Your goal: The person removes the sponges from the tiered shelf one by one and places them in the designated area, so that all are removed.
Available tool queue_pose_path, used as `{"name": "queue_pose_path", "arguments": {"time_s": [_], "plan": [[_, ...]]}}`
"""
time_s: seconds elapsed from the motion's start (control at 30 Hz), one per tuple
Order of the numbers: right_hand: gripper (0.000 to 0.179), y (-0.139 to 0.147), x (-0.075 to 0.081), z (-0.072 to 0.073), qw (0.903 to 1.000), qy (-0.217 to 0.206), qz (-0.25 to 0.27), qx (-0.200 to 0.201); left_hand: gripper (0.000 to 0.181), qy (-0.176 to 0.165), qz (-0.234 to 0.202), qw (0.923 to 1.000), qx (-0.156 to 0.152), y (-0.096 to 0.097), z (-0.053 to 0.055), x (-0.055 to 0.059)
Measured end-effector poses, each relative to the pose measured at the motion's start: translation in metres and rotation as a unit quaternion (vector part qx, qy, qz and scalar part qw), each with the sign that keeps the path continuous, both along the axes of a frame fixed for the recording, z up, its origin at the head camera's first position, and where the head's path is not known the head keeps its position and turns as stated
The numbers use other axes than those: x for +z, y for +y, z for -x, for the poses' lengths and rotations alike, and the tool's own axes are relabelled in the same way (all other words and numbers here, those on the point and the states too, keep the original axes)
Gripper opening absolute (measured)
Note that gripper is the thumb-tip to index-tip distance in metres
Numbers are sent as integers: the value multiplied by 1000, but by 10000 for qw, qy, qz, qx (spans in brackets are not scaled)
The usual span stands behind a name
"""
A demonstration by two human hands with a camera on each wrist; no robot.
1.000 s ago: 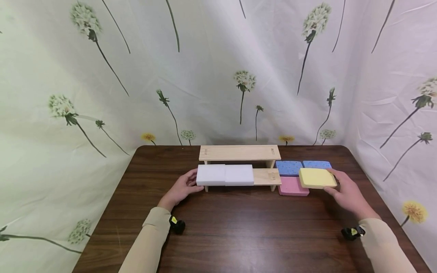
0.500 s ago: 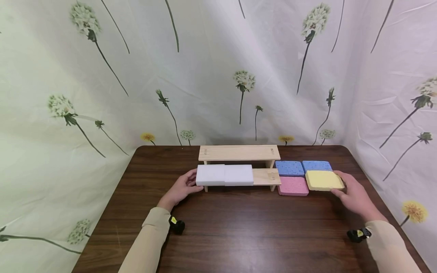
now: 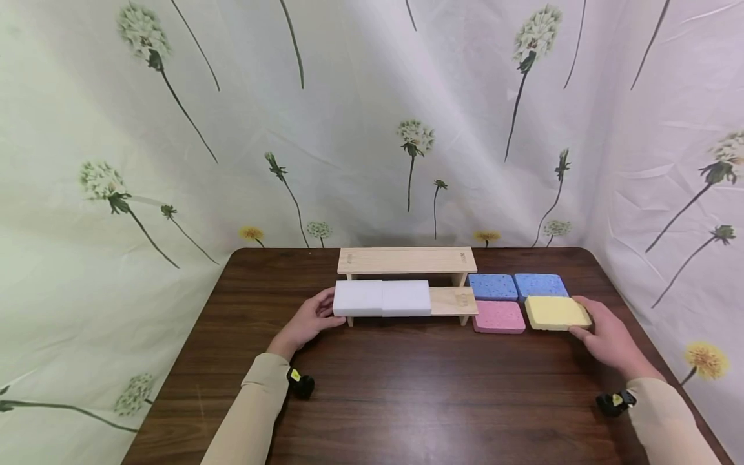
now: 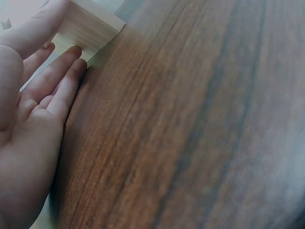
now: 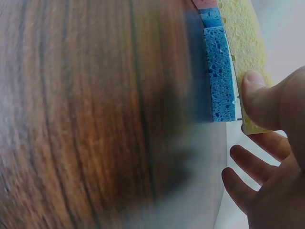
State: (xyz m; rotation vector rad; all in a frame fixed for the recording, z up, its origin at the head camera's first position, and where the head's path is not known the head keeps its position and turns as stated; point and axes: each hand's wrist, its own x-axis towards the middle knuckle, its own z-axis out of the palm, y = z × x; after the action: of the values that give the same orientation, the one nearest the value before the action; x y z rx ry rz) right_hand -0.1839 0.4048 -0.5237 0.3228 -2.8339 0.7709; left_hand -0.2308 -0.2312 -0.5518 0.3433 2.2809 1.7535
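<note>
My right hand (image 3: 609, 332) pinches a yellow sponge (image 3: 557, 312) by its right end. In the right wrist view, the thumb presses on one side of the yellow sponge (image 5: 243, 43), which is held higher than the blue sponge (image 5: 221, 74) beyond it. Two white foam blocks (image 3: 358, 298) lie end to end on the lower board (image 3: 447, 300) of a wooden rack. My left hand (image 3: 308, 326) is at the left end of that rack, thumb to the front. In the left wrist view its fairly straight fingers (image 4: 71, 78) lie against the wooden leg (image 4: 88, 31).
Two blue sponges (image 3: 491, 287) and a pink sponge (image 3: 498, 317) lie flat on the dark wooden table (image 3: 418, 387), right of the rack. The rack's upper board (image 3: 407, 260) stands behind the lower one. A flower-print cloth (image 3: 360, 161) hangs behind the table.
My right hand has moved the yellow sponge right and towards me, off the pink sponge's edge and showing more of the right blue sponge. My left hand has stayed where it was.
</note>
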Motion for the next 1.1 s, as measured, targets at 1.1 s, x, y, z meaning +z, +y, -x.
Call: {"name": "queue_pose_path", "arguments": {"time_s": [1.1], "plan": [[66,2,-14,8,9973,-570,-393,229,79,-48,-13,10000,21,1,-1,4]]}}
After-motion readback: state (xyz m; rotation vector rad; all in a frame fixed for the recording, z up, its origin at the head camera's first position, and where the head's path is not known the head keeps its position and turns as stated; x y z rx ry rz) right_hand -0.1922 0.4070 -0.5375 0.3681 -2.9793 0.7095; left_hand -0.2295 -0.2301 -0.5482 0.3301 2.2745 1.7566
